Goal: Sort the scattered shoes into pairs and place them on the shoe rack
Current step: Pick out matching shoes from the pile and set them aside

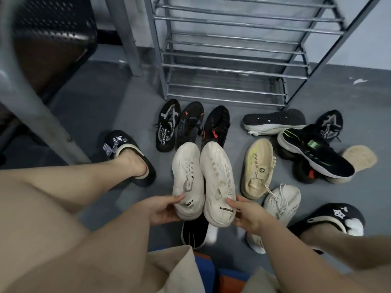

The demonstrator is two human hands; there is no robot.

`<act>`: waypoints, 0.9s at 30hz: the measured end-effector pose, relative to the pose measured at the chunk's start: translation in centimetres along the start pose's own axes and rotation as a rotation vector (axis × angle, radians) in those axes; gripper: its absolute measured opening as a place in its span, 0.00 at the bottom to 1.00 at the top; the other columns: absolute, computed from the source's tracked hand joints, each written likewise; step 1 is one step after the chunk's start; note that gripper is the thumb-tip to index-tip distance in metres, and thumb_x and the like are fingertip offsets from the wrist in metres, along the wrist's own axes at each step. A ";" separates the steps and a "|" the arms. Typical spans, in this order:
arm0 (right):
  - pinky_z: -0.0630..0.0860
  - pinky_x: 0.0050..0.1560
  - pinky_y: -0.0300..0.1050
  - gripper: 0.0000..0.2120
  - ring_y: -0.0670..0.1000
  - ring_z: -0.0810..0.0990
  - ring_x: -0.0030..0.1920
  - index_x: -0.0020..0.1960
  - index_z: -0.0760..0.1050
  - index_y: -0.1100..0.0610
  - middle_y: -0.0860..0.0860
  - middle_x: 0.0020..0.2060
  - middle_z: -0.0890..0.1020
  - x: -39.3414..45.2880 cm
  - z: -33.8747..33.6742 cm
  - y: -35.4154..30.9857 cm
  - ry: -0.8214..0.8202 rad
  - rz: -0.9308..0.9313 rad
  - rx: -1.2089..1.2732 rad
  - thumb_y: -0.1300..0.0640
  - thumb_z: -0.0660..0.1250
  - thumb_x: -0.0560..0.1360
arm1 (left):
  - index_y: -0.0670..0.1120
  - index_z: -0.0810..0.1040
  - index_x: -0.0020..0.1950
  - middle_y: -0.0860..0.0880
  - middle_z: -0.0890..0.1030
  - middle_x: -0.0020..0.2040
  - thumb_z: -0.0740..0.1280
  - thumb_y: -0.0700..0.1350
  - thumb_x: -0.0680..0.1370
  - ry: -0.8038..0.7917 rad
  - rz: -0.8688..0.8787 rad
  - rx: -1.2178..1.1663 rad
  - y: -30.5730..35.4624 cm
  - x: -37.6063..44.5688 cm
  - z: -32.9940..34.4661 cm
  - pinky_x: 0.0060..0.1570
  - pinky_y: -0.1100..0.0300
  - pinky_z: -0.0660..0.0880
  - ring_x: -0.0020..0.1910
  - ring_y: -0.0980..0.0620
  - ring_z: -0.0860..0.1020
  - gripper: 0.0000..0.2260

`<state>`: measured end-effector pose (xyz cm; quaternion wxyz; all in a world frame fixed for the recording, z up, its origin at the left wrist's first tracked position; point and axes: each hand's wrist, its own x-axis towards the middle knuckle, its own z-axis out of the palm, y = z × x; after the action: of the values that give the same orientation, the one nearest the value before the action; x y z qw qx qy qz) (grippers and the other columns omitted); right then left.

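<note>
My left hand (164, 210) grips the heel of a cream sneaker (187, 178). My right hand (247, 214) grips the heel of its matching cream sneaker (219, 180). Both are held side by side above the floor, toes pointing at the grey metal shoe rack (228, 66), whose shelves hold nothing. Three black sneakers (168, 125) (190, 123) (216, 125) stand in a row before the rack. A beige sole-up shoe (258, 166) and a white knit sneaker (282, 199) lie to the right.
A heap of black sneakers (315, 153) lies at right, one sole-up (275, 121), with a beige insole (360, 157) beside it. A black shoe (193, 233) lies under the held pair. My feet wear black clogs (127, 149) (330, 216). A grey frame post (129, 34) stands left.
</note>
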<state>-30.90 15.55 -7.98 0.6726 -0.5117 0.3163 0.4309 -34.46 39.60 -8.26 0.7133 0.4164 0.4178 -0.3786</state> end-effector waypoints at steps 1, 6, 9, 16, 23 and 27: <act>0.79 0.32 0.40 0.15 0.49 0.80 0.44 0.64 0.73 0.57 0.51 0.45 0.82 -0.2 -0.2 -0.1 0.006 -0.008 0.013 0.64 0.62 0.78 | 0.41 0.78 0.51 0.46 0.85 0.38 0.64 0.42 0.78 0.001 0.023 0.014 0.1 0.0 0.3 0.37 0.56 0.81 0.44 0.48 0.81 0.06; 0.79 0.39 0.46 0.10 0.51 0.80 0.45 0.58 0.75 0.57 0.52 0.46 0.82 -1.2 -0.7 -1.3 0.031 -0.064 0.078 0.61 0.64 0.78 | 0.42 0.77 0.55 0.46 0.83 0.46 0.63 0.43 0.78 -0.024 0.096 0.033 1.1 -0.1 1.8 0.38 0.57 0.81 0.48 0.49 0.79 0.08; 0.78 0.43 0.48 0.10 0.52 0.80 0.48 0.59 0.76 0.55 0.53 0.51 0.82 -1.7 -0.9 -2.3 0.077 -0.116 0.120 0.60 0.65 0.77 | 0.43 0.76 0.55 0.46 0.83 0.47 0.63 0.43 0.78 -0.027 0.153 0.060 2.5 -0.3 3.0 0.40 0.57 0.82 0.48 0.49 0.79 0.08; 0.80 0.42 0.44 0.10 0.50 0.82 0.44 0.57 0.77 0.57 0.51 0.44 0.85 -4.0 -0.2 -8.8 0.093 -0.302 0.222 0.57 0.65 0.77 | 0.44 0.76 0.60 0.44 0.81 0.55 0.64 0.46 0.77 -0.129 0.327 0.044 8.3 -2.7 7.1 0.47 0.54 0.81 0.51 0.47 0.81 0.12; 0.75 0.49 0.46 0.15 0.52 0.80 0.47 0.60 0.77 0.58 0.53 0.50 0.82 -8.0 0.7 -16.9 0.088 -0.495 0.127 0.55 0.67 0.75 | 0.45 0.76 0.59 0.45 0.81 0.55 0.64 0.48 0.78 -0.167 0.440 0.167 15.8 -7.4 11.8 0.50 0.55 0.80 0.52 0.48 0.80 0.12; 0.77 0.45 0.47 0.07 0.52 0.80 0.42 0.52 0.79 0.58 0.53 0.46 0.81 -10.5 0.7 -19.6 0.100 -0.513 0.127 0.57 0.68 0.75 | 0.44 0.76 0.58 0.45 0.82 0.54 0.65 0.49 0.77 -0.161 0.469 0.293 18.8 -10.0 14.3 0.51 0.54 0.79 0.52 0.48 0.80 0.13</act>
<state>-17.68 11.51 9.48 0.7743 -0.5524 0.2354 0.1997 -17.38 35.41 10.37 0.7446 0.5687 0.1928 -0.2915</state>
